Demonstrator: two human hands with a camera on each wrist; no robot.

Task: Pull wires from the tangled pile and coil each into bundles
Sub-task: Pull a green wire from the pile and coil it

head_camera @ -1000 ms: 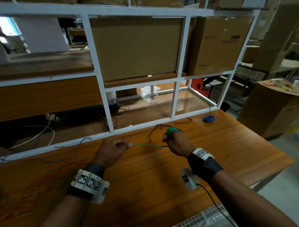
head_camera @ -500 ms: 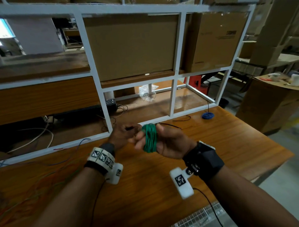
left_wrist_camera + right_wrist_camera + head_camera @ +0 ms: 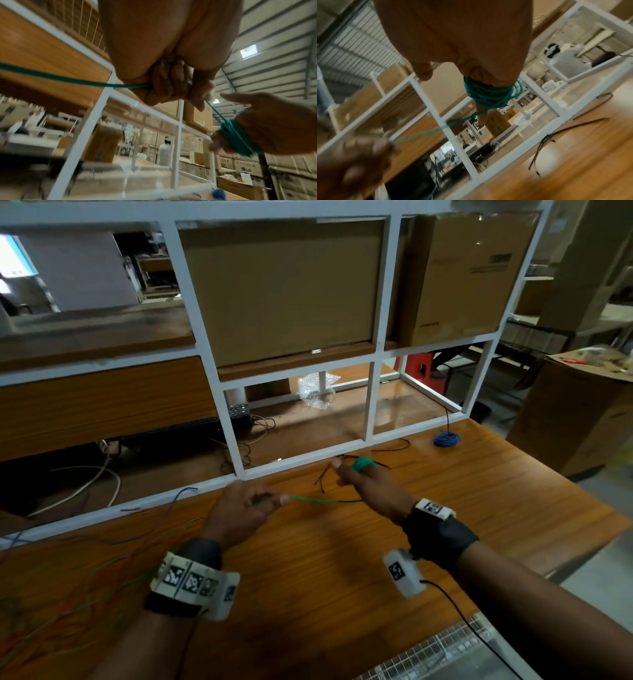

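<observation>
A green wire (image 3: 322, 501) runs taut between my two hands above the wooden table (image 3: 479, 508). My left hand (image 3: 260, 503) grips it in curled fingers (image 3: 164, 86), and the wire (image 3: 68, 79) trails off to the left. Part of the same wire is wound as a green coil (image 3: 361, 464) round the straight fingers of my right hand (image 3: 349, 472), near the white frame; the thumb stands clear of the coil (image 3: 489, 93). The tangled pile (image 3: 78, 573) of thin red, green and blue wires lies at the table's left.
A coiled blue bundle (image 3: 445, 438) lies at the back right by the white shelf frame (image 3: 308, 457). Loose black wires (image 3: 323, 479) lie just beyond my right hand. Cardboard boxes (image 3: 459, 275) fill the shelf behind. The table edge runs along the right.
Half a second ago both hands met at the coil. Since then my left hand has drawn away to the left and stretched a length of wire, while my right hand turned palm down.
</observation>
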